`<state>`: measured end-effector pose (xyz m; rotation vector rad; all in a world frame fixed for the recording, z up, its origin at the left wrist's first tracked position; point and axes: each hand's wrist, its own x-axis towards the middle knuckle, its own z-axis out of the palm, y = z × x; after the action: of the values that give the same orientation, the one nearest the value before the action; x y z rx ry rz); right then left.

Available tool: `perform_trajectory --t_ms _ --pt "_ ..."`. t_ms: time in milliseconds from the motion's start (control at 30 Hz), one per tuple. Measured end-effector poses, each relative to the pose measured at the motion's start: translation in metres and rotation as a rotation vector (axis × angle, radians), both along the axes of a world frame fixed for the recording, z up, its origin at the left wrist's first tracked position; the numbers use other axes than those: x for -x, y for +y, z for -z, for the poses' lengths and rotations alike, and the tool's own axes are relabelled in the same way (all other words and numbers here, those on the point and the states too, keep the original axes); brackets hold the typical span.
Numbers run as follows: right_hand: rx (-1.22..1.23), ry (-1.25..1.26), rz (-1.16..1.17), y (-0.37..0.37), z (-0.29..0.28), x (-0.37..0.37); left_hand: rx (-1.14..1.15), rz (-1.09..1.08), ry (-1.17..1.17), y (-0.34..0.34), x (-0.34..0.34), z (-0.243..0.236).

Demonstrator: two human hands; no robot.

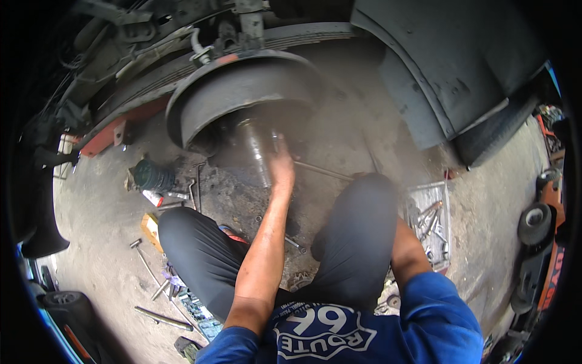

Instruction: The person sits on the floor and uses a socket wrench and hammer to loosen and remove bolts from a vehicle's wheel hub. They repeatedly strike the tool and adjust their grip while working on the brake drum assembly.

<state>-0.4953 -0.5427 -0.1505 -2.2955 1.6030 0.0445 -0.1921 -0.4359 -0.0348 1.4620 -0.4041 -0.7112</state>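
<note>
My left hand (280,165) reaches up beside a shiny metal cylinder (253,148) that juts down from under a large dark round drum (242,82). Its fingers look stretched out along the cylinder, though dust and motion soften them; whether they touch it, I cannot tell. From beside that hand a thin metal rod (324,171) runs toward my right knee. My right forearm (409,246) goes down behind the right knee, which hides the right hand and anything in it.
A tray of metal tools (427,221) lies right of my knee. Left of me are a dark green container (151,176), a yellow object (151,229), a hammer (145,258) and a socket set (203,315). A dark panel (448,67) and tyre (497,133) stand upper right.
</note>
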Motion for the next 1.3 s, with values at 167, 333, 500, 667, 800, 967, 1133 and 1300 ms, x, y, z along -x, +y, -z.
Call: perform_trajectory --t_ms 167,333,500,667,800,967,1133,1300 --pt "-0.109 -0.156 0.029 -0.008 -0.086 0.019 -0.112 0.022 0.202 0.009 0.008 0.003" --pt "0.45 0.205 -0.167 0.004 -0.293 0.015 0.239 -0.092 0.5 0.01 0.017 -0.014" --pt "0.835 0.264 -0.541 0.047 -0.435 -0.053 0.329 -0.12 0.77 0.003 0.009 -0.027" --pt "1.249 0.104 -1.004 0.078 -0.494 -0.123 0.572 -0.023 0.975 0.005 0.004 -0.017" --pt "1.275 0.26 -1.079 0.1 -0.511 -0.157 0.759 0.02 1.175 -0.003 -0.001 0.006" --pt "1.19 0.523 -1.046 0.103 -0.533 -0.188 1.243 0.374 1.425 -0.017 -0.013 0.031" --pt "1.058 0.706 -0.913 0.092 -0.541 -0.206 1.215 0.3 1.414 -0.02 -0.019 0.036" --pt "0.975 0.755 -0.723 0.072 -0.517 -0.196 0.793 -0.051 1.178 -0.013 -0.004 0.013"
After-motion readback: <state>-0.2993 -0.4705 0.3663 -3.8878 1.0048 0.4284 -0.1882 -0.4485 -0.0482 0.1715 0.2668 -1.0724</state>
